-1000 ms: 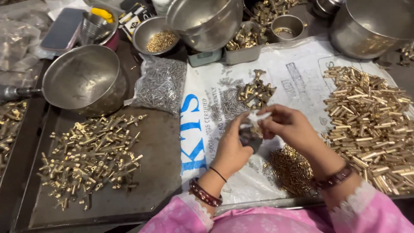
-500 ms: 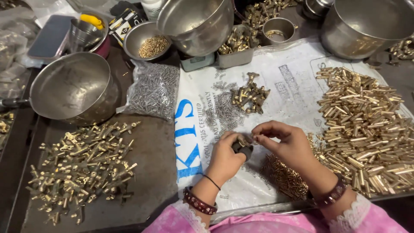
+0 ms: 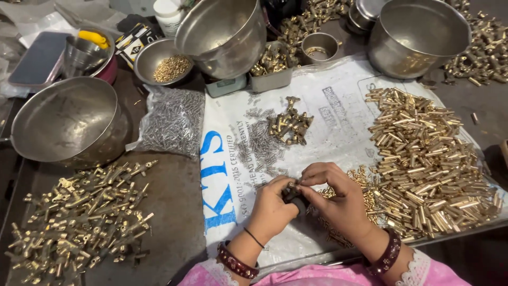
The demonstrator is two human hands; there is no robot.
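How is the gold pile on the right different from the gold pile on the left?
The right pile is mostly straight, plain brass tubes, packed thick; the left pile is knobbly, branched brass pieces, spread thin. The right pile lies on the white printed sack, close to the right hand; the left pile lies on the dark metal tray, away from both hands. Both are shiny brass.

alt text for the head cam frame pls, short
Both hands, left hand and right hand, meet over a white printed sack, pinching a small dark part. A heap of brass tubes lies to the right, brass fittings on a dark tray to the left, steel bowls behind.
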